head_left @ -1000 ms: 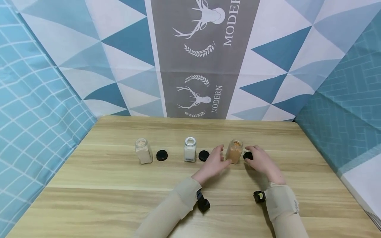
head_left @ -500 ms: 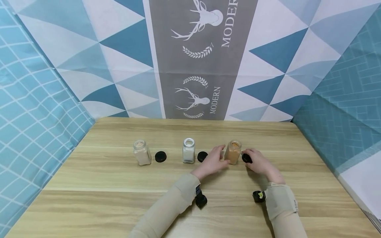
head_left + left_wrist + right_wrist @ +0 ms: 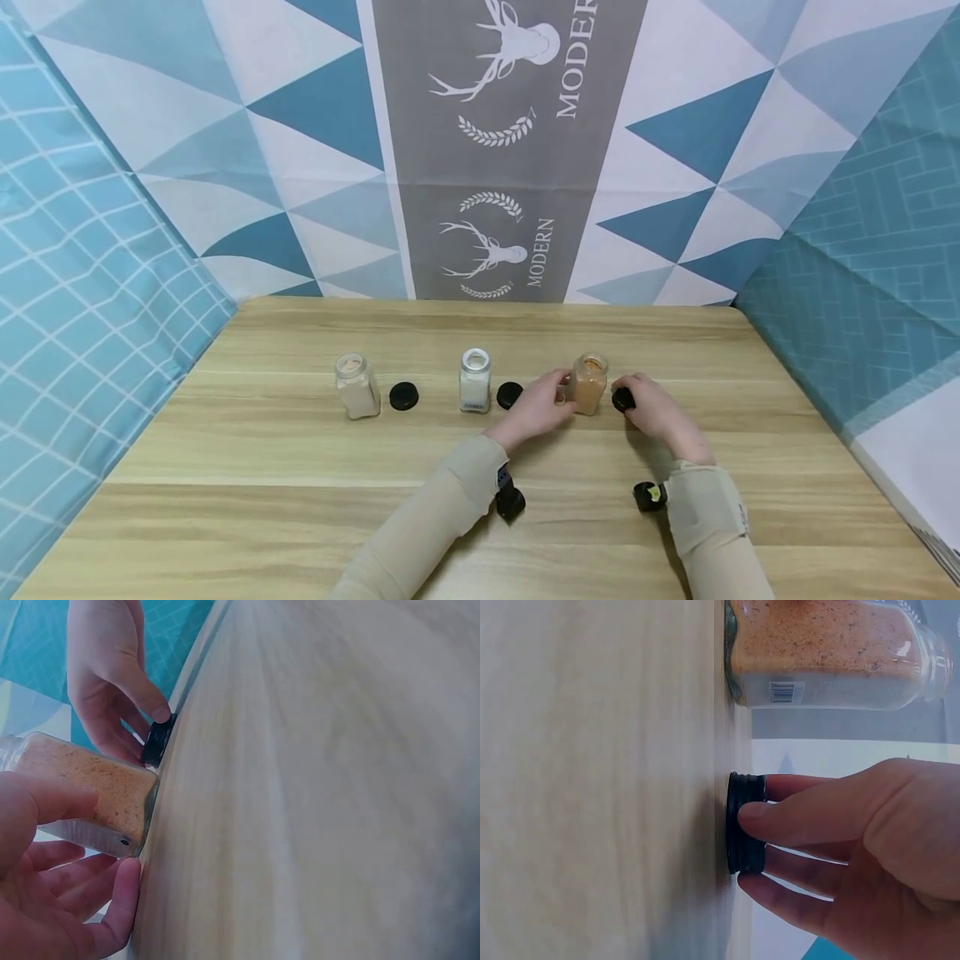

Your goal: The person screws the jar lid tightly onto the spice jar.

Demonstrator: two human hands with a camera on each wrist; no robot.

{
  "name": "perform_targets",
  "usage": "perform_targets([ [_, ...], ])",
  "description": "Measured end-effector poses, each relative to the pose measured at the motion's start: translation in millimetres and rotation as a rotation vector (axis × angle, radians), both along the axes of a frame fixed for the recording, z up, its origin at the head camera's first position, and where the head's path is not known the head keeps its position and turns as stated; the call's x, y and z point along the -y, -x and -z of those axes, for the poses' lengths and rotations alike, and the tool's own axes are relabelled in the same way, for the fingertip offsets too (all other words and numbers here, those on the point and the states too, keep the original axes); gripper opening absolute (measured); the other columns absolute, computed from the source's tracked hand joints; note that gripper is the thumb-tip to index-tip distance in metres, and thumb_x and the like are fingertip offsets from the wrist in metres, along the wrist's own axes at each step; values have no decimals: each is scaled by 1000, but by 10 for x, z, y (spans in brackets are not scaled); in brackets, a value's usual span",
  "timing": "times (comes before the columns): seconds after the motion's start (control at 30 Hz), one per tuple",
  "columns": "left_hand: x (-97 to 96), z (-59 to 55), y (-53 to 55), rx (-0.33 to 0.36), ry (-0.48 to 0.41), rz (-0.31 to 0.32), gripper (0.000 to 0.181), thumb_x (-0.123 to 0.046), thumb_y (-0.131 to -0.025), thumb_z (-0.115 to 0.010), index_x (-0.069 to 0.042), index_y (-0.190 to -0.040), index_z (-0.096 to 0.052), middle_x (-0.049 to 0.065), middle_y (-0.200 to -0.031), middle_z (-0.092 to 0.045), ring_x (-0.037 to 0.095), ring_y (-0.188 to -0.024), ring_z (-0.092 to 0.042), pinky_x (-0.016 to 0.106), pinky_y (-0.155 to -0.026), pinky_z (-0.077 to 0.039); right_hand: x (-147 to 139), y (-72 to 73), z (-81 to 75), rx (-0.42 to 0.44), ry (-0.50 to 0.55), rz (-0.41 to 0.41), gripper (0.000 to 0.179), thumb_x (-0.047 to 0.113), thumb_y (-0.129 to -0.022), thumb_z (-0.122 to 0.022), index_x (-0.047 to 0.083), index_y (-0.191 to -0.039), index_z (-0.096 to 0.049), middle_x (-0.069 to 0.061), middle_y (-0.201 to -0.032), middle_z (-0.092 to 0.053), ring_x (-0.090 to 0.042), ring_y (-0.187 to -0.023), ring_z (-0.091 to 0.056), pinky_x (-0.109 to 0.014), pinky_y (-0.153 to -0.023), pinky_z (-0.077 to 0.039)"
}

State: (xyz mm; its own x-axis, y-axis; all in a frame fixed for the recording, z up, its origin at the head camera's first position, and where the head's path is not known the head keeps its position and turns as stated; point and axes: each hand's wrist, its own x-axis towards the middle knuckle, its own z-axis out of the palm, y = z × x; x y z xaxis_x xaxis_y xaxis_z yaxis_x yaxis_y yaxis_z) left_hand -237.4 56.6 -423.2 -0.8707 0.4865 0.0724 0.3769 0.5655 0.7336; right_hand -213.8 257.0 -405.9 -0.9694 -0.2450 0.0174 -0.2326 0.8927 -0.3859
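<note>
An uncapped square glass jar of orange-brown seasoning (image 3: 588, 387) stands upright on the table at the right. My left hand (image 3: 531, 408) holds it from the left, its thumb across the near side in the left wrist view and the fingers round the far side. Just right of the jar, my right hand (image 3: 654, 407) pinches a round black lid (image 3: 747, 823) by its edge. The thumb (image 3: 780, 817) lies on the near side of the lid, fingers on the far side. The lid is close over the tabletop.
A jar of white contents (image 3: 475, 385) stands open at the middle, a black lid (image 3: 509, 395) to its right, near my left hand. Farther left stands an open jar of pale beige powder (image 3: 357, 392) beside another black lid (image 3: 403, 396). Patterned cloth (image 3: 322, 167) hangs behind the wooden table (image 3: 300, 517).
My right hand has closed its fingers onto the black lid beside the seasoning jar. My left hand has drawn in against that jar. The head view has shifted slightly.
</note>
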Motion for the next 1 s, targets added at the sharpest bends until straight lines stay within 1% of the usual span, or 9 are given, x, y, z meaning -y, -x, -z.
perform_targets([
  [0.23, -1, 7, 16, 0, -1, -9, 48, -17, -86, -61, -5, -130, -45, 10, -118, -58, 18, -96, -57, 25, -80, -47, 1, 13, -25, 27, -4, 18, 39, -8, -81, -54, -7, -120, -50, -31, -115, -49, -47, -109, -47, -57, -93, -37],
  [0.33, -3, 6, 21, 0, -6, -13, 47, -17, -86, -61, -5, -128, -46, 10, -117, -58, 17, -96, -57, 26, -81, -47, -3, 10, -44, 19, 7, 13, 39, -8, -83, -51, -8, -122, -49, -32, -117, -48, -48, -110, -46, -57, -93, -37],
  [0.5, 6, -8, 15, 21, -11, -11, 46, -19, -87, -61, -6, -128, -46, 9, -122, -56, 17, -98, -57, 26, -80, -47, -21, 3, -101, -21, 15, 2, 40, -6, -85, -48, -10, -124, -45, -34, -117, -48, -49, -109, -46, -57, -91, -38],
  [0.6, 14, -14, 3, 35, -8, -12, 47, -21, -87, -61, -7, -129, -45, 8, -124, -55, 18, -102, -57, 26, -83, -47, -41, -1, -135, -42, 23, 6, 40, -4, -87, -47, -11, -126, -42, -35, -118, -47, -49, -109, -45, -58, -91, -38],
  [0.8, 33, -7, 9, 45, -34, -8, 46, -21, -88, -60, -7, -129, -45, 10, -128, -53, 22, -107, -57, 29, -88, -47, -28, 5, -201, -45, 80, 50, 41, 7, -94, -42, -11, -131, -37, -36, -124, -43, -49, -113, -43, -58, -92, -37],
  [0.9, 30, -4, 12, 39, -35, -3, 45, -21, -88, -60, -7, -128, -45, 10, -127, -54, 21, -106, -57, 28, -87, -47, -3, 1, -238, -59, 120, 72, 42, 11, -96, -41, -12, -131, -36, -35, -124, -44, -46, -112, -46, -56, -90, -40],
  [1.0, 21, -5, 10, 44, -40, -7, 45, -21, -87, -61, -7, -128, -46, 9, -126, -55, 21, -105, -58, 28, -87, -47, 28, -9, -270, -76, 170, 90, 44, 16, -98, -38, -11, -133, -35, -32, -123, -47, -42, -109, -50, -52, -88, -42],
])
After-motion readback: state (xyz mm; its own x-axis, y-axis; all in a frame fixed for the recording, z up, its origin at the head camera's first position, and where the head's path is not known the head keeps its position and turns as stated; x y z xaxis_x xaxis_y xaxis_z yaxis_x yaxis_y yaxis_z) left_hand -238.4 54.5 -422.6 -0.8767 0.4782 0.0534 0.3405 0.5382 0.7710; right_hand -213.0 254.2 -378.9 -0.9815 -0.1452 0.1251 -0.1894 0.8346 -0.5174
